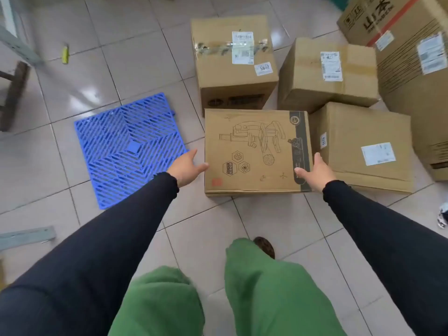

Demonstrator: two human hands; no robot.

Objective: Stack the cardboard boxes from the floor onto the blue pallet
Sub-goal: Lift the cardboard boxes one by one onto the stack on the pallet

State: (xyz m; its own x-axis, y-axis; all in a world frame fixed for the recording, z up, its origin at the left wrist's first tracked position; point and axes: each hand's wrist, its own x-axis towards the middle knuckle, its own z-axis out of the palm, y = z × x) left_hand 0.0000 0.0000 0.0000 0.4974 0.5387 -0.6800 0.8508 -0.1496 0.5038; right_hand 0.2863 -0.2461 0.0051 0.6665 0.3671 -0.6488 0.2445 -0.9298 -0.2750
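A flat cardboard box with a printed line drawing [252,151] lies on the tiled floor in front of me. My left hand [186,167] is open at its left edge, fingertips touching the side. My right hand [315,172] is open over its right edge, thumb resting on the dark printed strip. The blue pallet [131,146] lies bare on the floor to the left of this box. Behind it stand a tall taped box [235,61] and a second box [327,73]. A wide box with a white label [363,146] sits to the right.
A large box with red tape and labels [412,44] fills the far right corner. A yellow item [65,54] lies on the floor at the far left, a wooden stool leg [14,93] at the left edge, a metal bar [26,236] at the lower left.
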